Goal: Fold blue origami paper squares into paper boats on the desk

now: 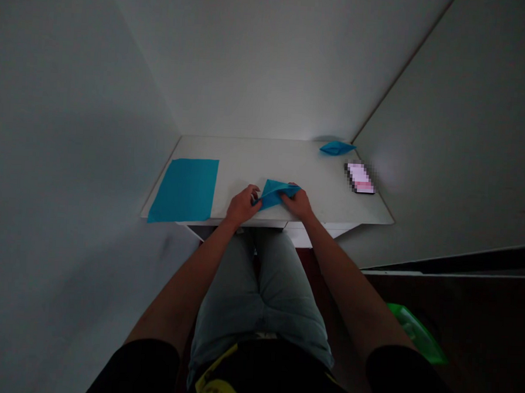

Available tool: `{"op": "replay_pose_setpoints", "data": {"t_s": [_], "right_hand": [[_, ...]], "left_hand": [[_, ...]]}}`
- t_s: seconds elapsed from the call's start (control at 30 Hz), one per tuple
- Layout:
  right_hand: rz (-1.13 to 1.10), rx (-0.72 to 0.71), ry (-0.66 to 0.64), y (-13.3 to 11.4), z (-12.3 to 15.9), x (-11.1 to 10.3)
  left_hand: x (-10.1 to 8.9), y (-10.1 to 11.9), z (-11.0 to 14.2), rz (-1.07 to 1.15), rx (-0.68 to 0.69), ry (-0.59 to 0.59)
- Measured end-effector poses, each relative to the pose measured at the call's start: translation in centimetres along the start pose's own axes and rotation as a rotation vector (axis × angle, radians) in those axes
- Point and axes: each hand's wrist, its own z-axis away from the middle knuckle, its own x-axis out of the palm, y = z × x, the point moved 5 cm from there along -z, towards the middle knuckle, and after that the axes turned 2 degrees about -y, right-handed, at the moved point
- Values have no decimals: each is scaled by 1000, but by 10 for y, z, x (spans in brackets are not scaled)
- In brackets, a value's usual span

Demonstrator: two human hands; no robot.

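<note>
A partly folded sheet of blue paper (273, 195) is held between my two hands, just above the front edge of the white table. My left hand (243, 205) pinches its left corner between thumb and fingers. At the other end, my right hand (298, 203) grips the right side, with the thumb on the near face and the fingers behind. The paper has a pointed, triangular upper part. Some of its folds are hidden by my fingers.
Flat blue paper (186, 188) lies at the table's left, slightly over the front edge. A folded blue paper boat (336, 148) rests at the back right, near a phone (360, 178). Walls enclose the white table (247, 152). A green container (418, 333) stands on the floor at right.
</note>
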Motion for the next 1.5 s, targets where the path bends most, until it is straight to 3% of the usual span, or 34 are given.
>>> {"op": "replay_pose_setpoints", "data": {"t_s": [0.17, 0.4, 0.63, 0.83, 1.0, 1.13, 1.23, 1.4, 1.5], "right_hand": [[137, -28, -122, -3, 1, 12], [154, -13, -105, 3, -2, 13], [86, 16, -58, 9, -3, 11], [98, -23, -68, -1, -3, 7], [-24, 8, -10, 0, -1, 2], [-147, -54, -10, 1, -1, 1], [-146, -125, -6, 0, -2, 2], [-38, -126, -79, 3, -2, 8], [34, -212, -142, 0, -2, 10]], "left_hand": [[8, 7, -4, -165, 43, -16], [24, 24, -3, -167, 92, 17], [22, 29, 0, -146, 83, 16], [11, 22, -4, 46, -7, 225], [7, 11, -6, 76, -103, 279], [1, -3, -10, 48, -194, 300], [-5, -12, -13, 10, -183, 269], [-13, -22, -13, -2, 14, 42], [-15, -24, -10, -23, 87, -14]]}}
